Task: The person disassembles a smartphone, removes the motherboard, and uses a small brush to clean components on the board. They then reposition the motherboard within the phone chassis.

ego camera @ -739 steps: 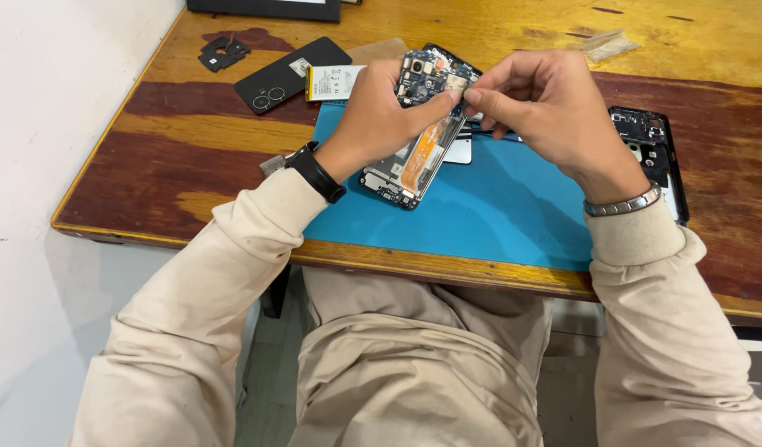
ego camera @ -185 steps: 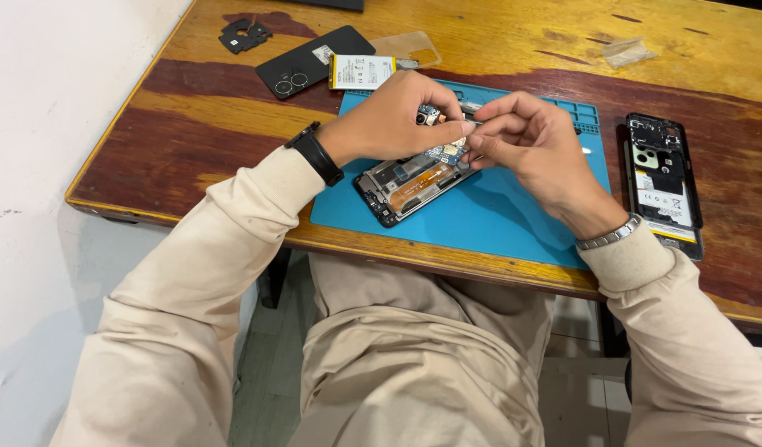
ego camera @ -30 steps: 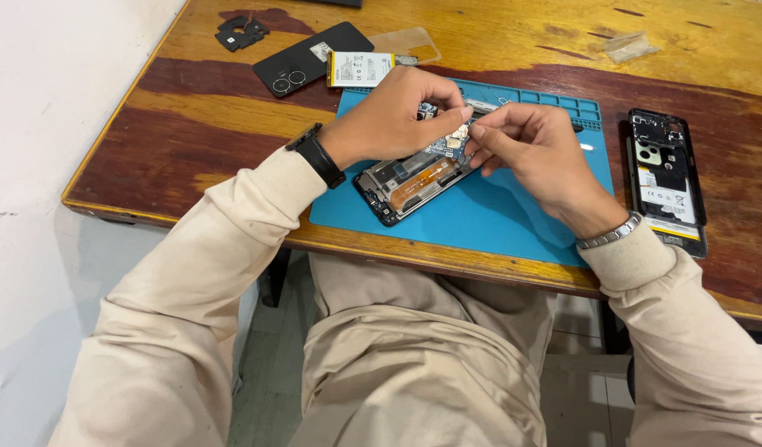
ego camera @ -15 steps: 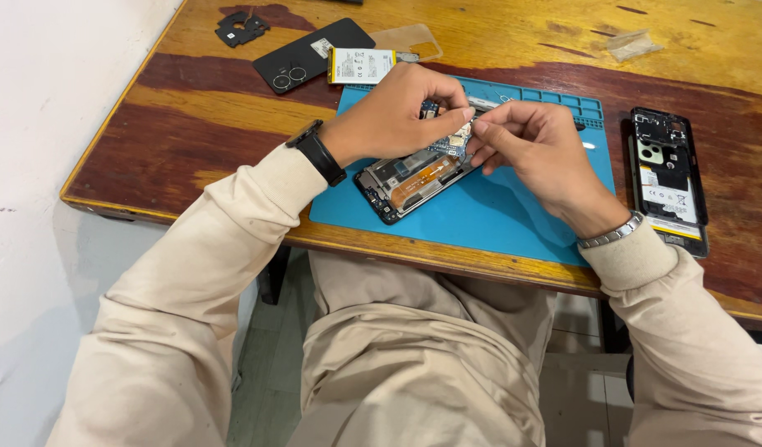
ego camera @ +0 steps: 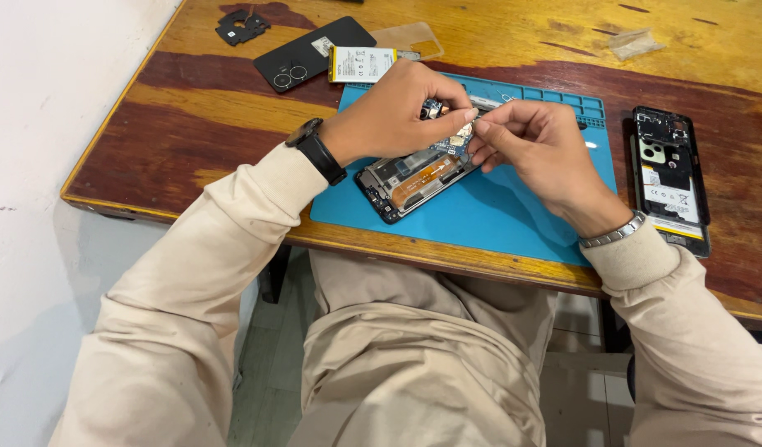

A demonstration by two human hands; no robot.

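Opened phone, its back removed and its inner boards and an orange strip exposed, is seen lying slantwise on a blue work mat at the near edge of a wooden table. At the far left of the table a small black bracket is placed, then a black back cover and, just beside it, a white-labelled battery. The left hand, a black watch on its wrist, is laid over the phone's upper end, its fingers curled down and closed on that end of the frame. The right hand is held just right of the phone's top, thumb and forefinger pinched together on something small at the upper edge; what is pinched cannot be told. The fingertips of the two hands nearly meet above the phone. Further right, off the mat, a second black phone frame is laid lengthwise on the wood.
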